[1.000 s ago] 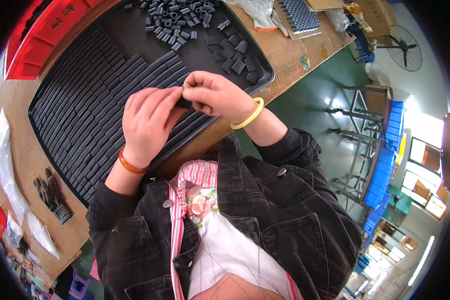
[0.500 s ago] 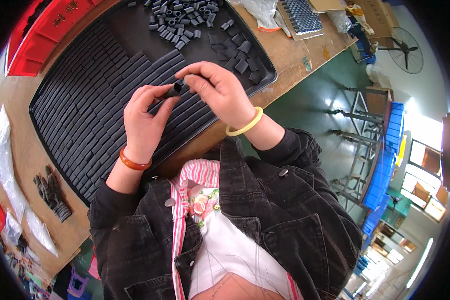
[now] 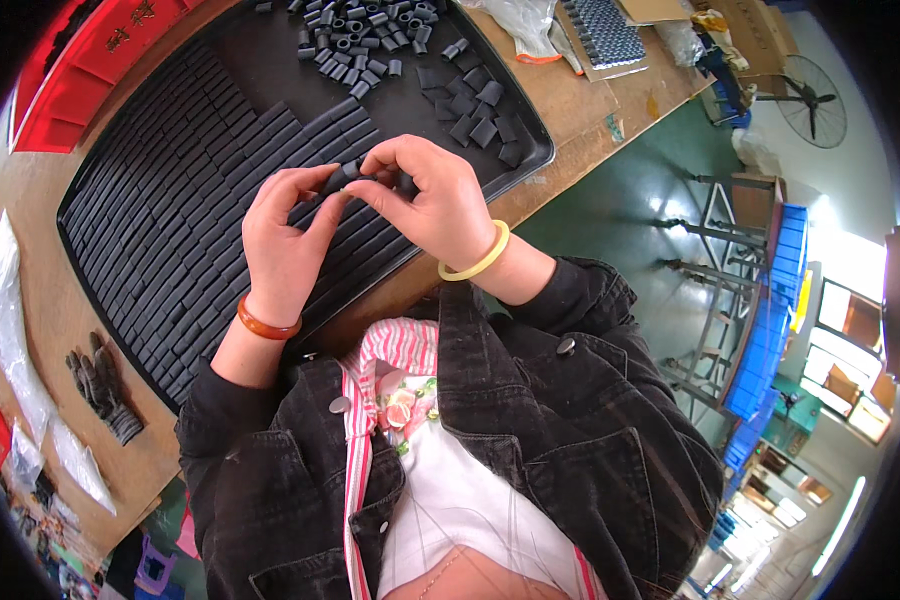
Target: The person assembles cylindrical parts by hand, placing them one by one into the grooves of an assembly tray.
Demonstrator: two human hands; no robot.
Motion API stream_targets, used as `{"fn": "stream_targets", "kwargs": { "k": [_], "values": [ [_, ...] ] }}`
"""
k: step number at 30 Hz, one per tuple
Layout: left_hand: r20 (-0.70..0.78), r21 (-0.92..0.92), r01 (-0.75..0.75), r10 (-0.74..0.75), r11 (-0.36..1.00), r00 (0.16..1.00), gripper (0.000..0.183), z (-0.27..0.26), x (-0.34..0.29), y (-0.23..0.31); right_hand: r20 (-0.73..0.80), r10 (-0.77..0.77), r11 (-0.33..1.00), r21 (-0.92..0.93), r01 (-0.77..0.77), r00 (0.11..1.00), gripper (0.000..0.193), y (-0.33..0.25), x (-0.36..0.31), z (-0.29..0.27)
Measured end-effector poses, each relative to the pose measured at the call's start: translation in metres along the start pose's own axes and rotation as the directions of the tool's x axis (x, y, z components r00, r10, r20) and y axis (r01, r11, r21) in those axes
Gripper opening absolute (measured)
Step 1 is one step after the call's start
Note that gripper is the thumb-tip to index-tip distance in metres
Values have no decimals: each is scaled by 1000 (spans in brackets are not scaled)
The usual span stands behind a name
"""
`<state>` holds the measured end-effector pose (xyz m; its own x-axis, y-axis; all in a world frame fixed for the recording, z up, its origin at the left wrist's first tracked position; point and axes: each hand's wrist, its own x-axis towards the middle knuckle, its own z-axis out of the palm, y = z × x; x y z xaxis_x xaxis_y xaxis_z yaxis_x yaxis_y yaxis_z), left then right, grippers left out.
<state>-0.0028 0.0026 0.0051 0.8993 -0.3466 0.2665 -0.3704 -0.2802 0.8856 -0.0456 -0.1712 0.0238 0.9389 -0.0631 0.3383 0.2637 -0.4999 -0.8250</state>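
Observation:
Over the black tray (image 3: 260,72), my two hands meet at a short black tube (image 3: 342,176). My left hand (image 3: 285,225) pinches it between thumb and fingertips. The thumb and index finger of my right hand (image 3: 425,200) close on its other end, and the fingers partly cover the tube. Something dark shows in the gap of my right hand, but I cannot tell what it is. Beneath my hands lie tight rows of black tubes (image 3: 170,190). A loose heap of short black tubes (image 3: 355,45) fills the tray's far part, with a sparser group (image 3: 475,110) to its right.
A red bin (image 3: 100,70) stands at the far left. On the wooden table's left side are a dark glove (image 3: 100,385) and a clear plastic bag (image 3: 20,330). A carton of small parts (image 3: 605,38) and a white glove (image 3: 525,30) lie beyond the tray.
My right hand has moved slightly left and down, bringing its fingertips onto the tube. The tube's open end, visible before, is now covered. My left hand has barely shifted.

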Motion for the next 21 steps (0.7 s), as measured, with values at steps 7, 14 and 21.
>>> {"fn": "stream_targets", "kwargs": {
  "k": [7, 14, 21],
  "values": [
    [-1, 121, -140, 141, 983, 990, 26, -1, 0, -2, 98, 25, 999, -47, -20, 995, 18, 1, 1, 0],
    [21, 170, -169, 168, 971, 986, 28, -5, 0, -1, 217, 224, 944, 194, -267, 950, 15, 4, 9, -4],
    [-124, 95, -141, 152, 985, 981, 28, -10, -2, 3, 197, 223, 973, 9, -229, 955, 24, 38, 68, -2]
  ]
}}
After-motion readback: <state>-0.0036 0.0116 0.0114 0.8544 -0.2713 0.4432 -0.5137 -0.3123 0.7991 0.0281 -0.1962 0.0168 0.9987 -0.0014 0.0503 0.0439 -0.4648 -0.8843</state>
